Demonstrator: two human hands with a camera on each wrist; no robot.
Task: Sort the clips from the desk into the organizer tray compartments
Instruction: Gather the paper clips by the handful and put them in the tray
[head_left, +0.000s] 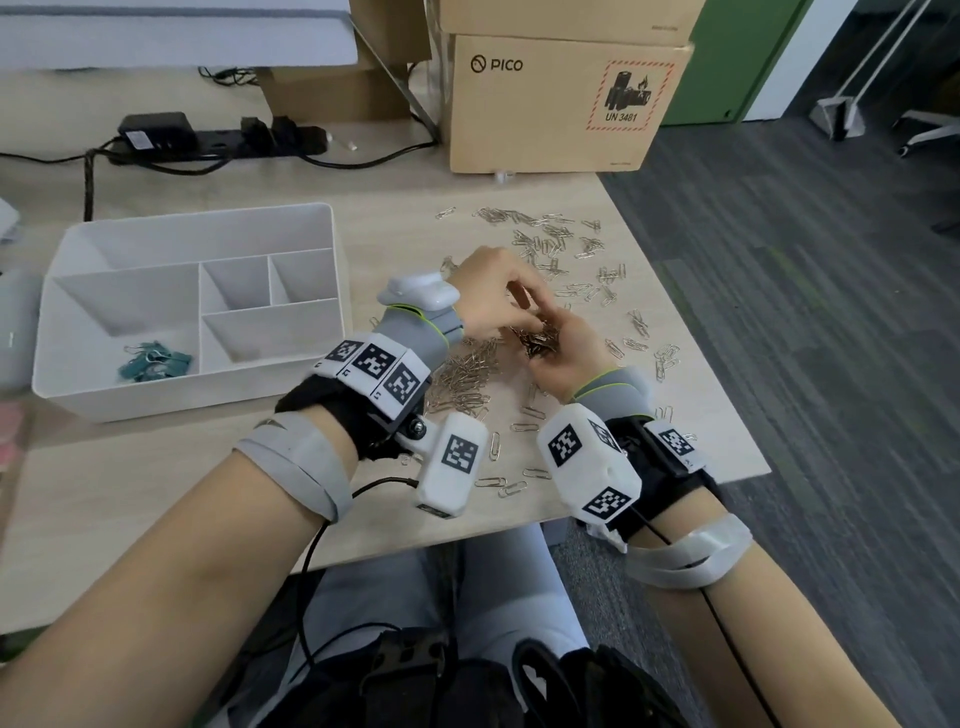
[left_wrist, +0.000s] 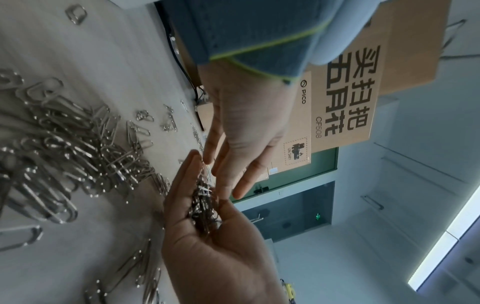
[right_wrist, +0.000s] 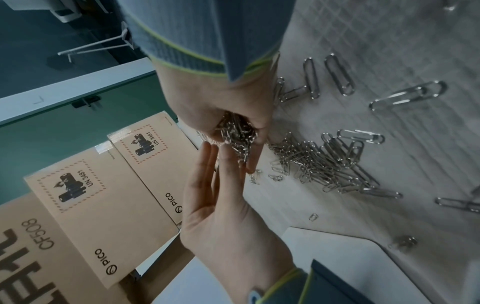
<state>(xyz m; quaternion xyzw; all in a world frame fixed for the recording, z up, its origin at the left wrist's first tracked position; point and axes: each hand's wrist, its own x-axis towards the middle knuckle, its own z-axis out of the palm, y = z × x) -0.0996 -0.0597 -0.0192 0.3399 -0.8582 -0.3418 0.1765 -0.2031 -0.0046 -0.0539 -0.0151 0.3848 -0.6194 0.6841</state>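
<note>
My left hand (head_left: 483, 296) cups and grips a bunch of silver paper clips (head_left: 540, 340) just above the desk. In the left wrist view the bunch (left_wrist: 205, 205) lies in the curled palm (left_wrist: 207, 246). My right hand (head_left: 571, 358) is beside it, and its straight fingers (right_wrist: 221, 174) meet the bunch (right_wrist: 237, 135). A heap of loose silver clips (head_left: 462, 379) lies under and left of the hands. More silver clips (head_left: 545, 234) are scattered behind them. The white organizer tray (head_left: 156, 395) stands to the left, with teal clips (head_left: 153, 358) in its front left compartment.
A PICO cardboard box (head_left: 550, 104) stands at the back of the desk, and a black power strip (head_left: 218, 137) with cables lies at the back left. The desk's right edge (head_left: 691, 338) drops to grey carpet. Single clips (head_left: 514, 486) lie near the front edge.
</note>
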